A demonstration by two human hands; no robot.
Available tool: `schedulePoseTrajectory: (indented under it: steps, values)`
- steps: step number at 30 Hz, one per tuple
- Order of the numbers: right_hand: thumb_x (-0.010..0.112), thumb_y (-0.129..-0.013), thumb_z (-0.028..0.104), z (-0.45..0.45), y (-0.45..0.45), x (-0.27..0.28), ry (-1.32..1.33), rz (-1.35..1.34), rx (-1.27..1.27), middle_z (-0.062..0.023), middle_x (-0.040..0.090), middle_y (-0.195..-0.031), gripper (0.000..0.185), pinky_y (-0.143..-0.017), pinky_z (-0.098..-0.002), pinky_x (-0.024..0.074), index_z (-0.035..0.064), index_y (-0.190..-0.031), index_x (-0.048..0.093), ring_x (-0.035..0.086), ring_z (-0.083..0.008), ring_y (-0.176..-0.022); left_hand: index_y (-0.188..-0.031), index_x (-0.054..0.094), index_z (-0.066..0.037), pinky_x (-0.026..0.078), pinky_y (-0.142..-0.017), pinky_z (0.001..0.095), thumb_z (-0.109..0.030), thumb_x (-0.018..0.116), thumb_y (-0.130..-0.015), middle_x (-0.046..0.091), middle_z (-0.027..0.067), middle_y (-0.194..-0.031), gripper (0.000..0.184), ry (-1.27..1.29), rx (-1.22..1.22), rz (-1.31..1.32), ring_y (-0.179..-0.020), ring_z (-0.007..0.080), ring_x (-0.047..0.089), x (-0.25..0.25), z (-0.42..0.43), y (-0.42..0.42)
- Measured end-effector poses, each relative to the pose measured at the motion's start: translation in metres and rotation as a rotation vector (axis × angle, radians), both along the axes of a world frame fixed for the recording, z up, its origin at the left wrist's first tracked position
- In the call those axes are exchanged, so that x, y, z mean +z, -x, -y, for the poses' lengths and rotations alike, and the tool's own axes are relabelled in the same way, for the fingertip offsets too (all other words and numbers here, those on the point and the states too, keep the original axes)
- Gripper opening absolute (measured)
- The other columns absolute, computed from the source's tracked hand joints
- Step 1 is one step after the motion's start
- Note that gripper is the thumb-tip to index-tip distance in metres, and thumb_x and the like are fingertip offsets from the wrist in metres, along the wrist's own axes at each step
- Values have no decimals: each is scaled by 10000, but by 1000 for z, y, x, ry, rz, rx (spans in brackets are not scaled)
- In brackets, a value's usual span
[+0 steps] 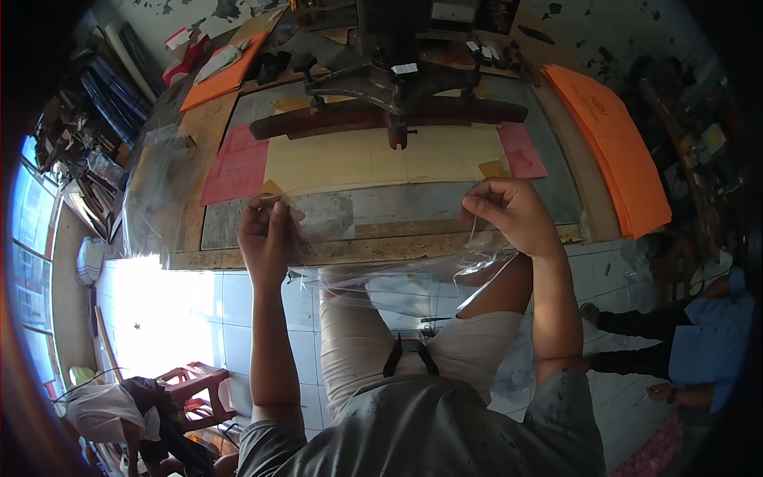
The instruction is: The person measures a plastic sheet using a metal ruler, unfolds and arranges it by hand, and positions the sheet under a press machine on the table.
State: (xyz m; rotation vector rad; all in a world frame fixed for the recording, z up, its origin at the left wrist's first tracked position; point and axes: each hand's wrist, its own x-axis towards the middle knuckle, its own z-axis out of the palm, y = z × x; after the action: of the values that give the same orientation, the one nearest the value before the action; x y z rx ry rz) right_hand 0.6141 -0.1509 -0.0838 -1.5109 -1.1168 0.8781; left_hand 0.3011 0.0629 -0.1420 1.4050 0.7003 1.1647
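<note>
My left hand [266, 238] is closed in a pinch at the table's front edge, thumb against fingers. My right hand [515, 213] makes a similar pinch further right. Between them hangs a clear plastic sheet [397, 292], its upper corners running up to the fingers and its lower part sagging over my lap. Beyond my hands, a long cream-yellow sheet [381, 159] lies flat on the grey metal plate [413, 203], with pink sheets [238, 163] showing at both ends. Small brown tape pieces [494, 169] sit at its near corners.
A dark metal press head with a long bar [342, 117] stands over the yellow sheet. Stacked orange sheets [608, 143] lie on the right, more orange material [226, 67] at back left. Clear plastic [155, 191] drapes the left corner. A red stool [195, 393] and two other people are nearby.
</note>
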Motion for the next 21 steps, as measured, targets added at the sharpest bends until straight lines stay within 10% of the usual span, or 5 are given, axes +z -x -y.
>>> schedulePoseTrajectory:
  steps: [21]
  values:
    - [705, -1005, 128, -6, 1, 7, -63, 41, -57, -49, 757, -906, 154, -810, -245, 537, -18, -1026, 750, 695, -95, -843, -1221, 595, -21, 475, -592, 217, -136, 665, -1050, 759, 93, -888, 218, -42, -11, 6, -670, 67, 633, -1, -2, -1]
